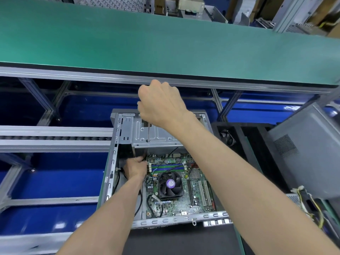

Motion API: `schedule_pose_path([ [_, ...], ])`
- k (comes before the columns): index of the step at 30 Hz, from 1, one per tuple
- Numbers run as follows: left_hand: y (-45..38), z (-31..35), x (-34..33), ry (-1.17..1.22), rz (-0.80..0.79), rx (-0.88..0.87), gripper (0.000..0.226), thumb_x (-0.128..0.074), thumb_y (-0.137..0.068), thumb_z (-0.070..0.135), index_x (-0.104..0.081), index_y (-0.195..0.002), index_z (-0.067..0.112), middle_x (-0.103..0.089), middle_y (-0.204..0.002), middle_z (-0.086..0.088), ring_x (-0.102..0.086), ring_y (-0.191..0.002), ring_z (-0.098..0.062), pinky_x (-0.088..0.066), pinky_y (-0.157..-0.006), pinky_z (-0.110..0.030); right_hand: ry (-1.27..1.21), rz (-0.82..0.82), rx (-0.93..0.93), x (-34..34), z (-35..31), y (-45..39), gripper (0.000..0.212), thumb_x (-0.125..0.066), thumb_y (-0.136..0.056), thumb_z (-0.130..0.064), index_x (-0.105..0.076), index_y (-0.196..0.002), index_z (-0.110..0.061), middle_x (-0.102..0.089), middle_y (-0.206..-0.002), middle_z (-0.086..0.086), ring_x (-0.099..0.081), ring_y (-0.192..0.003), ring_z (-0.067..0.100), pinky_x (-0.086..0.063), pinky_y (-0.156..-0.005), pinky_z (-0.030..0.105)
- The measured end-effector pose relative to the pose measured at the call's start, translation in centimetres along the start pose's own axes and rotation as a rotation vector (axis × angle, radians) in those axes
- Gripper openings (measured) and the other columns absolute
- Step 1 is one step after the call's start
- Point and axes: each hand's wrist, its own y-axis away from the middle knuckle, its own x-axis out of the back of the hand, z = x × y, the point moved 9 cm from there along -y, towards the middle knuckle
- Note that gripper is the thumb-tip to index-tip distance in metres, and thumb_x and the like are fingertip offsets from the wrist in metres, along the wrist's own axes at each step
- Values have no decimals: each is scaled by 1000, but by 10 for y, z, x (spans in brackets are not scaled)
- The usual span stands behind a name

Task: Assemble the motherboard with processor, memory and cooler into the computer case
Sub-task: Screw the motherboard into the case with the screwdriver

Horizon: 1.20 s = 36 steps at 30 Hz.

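Gripping: the right hand [161, 103] is curled in a fist around the top of a screwdriver [148, 132], high over the case at about 12 o'clock from the board.
Screwdriver shaft: thin and metal, it runs straight down from the fist across the silver drive bracket [154, 134]; its lower end is lost in the dark gap below the bracket edge.
Left hand [135, 167]: reaches down inside the case at 9 o'clock from the cooler, fingers curled at the board's left edge near the memory slots; whether they pinch a cable or something smaller I cannot tell.
Motherboard [193, 192]: green, lying flat on the floor of the open computer case [113, 162].
Cooler [170, 184]: black fan with a purple round label, seated on the board left of centre.
Memory [166, 167]: blue and green slots at 12 o'clock from the cooler, crossed by thin black wires.
Expansion slots [203, 193]: white, at 3 o'clock from the cooler.
Black cables [138, 203]: looped along the case's left side, beside the left forearm.
Green bench top [147, 43]: broad, across the far side at 12 o'clock from the case.
Grey side panel [301, 150]: leaning at 3 o'clock from the case.
Yellow and black wires [311, 207]: bundled at 4 o'clock, by the panel's foot.
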Motion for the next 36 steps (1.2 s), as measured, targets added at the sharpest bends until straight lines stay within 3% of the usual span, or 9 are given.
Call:
schedule_pose_path([
  [6, -2, 1, -2, -42, -11, -10, 34, -73, -87, 7, -71, -120, 14, -72, -114, -5, -54, -63, 2, -42, -53, -6, -150, -168, 94, -1, 1, 5, 23, -59, -73, -15, -57, -95, -9, -52, -99, 7, -51, -82, 31, -44, -64, 38],
  [10, -1, 0, 6, -196, 6, -58, 32, -75, -85, 7, -73, -116, 14, -73, -112, -5, -60, -69, -3, -50, -69, -14, -78, -131, 60, 1, 1, 2, 27, -60, -76, -13, -33, -71, -15, -35, -75, 2, -37, -63, 23, -27, -53, 32],
  [13, 2, 4, 6, -289, 9, -100, 29, -75, -85, 8, -74, -113, 15, -74, -111, -4, -63, -75, -9, -53, -82, -21, 64, -35, 26, 5, 2, 1, 27, -59, -85, -19, -33, -77, -14, -22, -69, -1, -38, -66, 28, -29, -61, 36],
  [18, 3, 3, 6, -301, 7, -118, 27, -73, -86, 8, -74, -112, 15, -74, -113, -2, -63, -84, -11, -51, -88, -22, -105, -122, 103, 1, -7, 0, 17, -58, -73, -15, -41, -74, -14, -45, -85, 5, -38, -61, 21, -30, -56, 33],
  [24, 3, 3, -1, -161, -31, -67, 29, -73, -86, 8, -74, -113, 17, -75, -108, 2, -52, -64, 10, -37, -52, -5, -18, -57, 43, 3, -3, 0, 24, -57, -86, -17, -34, -79, -15, -24, -70, -1, -39, -70, 29, -28, -59, 34],
  [28, 0, -2, 2, -190, -28, -61, 31, -74, -85, 7, -73, -116, 14, -75, -104, -1, -53, -62, 8, -34, -44, -1, -54, -101, 81, 3, -12, -1, 27, -59, -79, -19, -34, -71, -14, -29, -72, -1, -38, -61, 23, -26, -55, 32],
  [31, -1, -3, 2, -199, -30, -67, 30, -74, -85, 7, -73, -115, 13, -75, -104, -1, -51, -62, 9, -35, -50, -3, -206, -172, 92, 2, -6, 2, 15, -58, -71, -14, -52, -85, -12, -50, -89, 5, -49, -75, 29, -33, -58, 32],
  [34, 1, -3, 4, -241, -34, -79, 30, -75, -84, 6, -74, -114, 13, -76, -100, 1, -54, -63, 4, -40, -57, -4, -135, -99, 68, 2, -6, 3, 15, -58, -84, -16, -44, -88, -11, -36, -79, 2, -44, -77, 30, -30, -59, 33],
  [36, 4, 0, 4, -279, -28, -94, 30, -76, -83, 5, -74, -111, 13, -73, -87, 7, -53, -60, 7, -35, -45, 1, -37, -34, 71, 4, -12, 0, 22, -56, -92, -19, -37, -84, -13, -26, -74, 0, -39, -74, 30, -30, -62, 36],
])
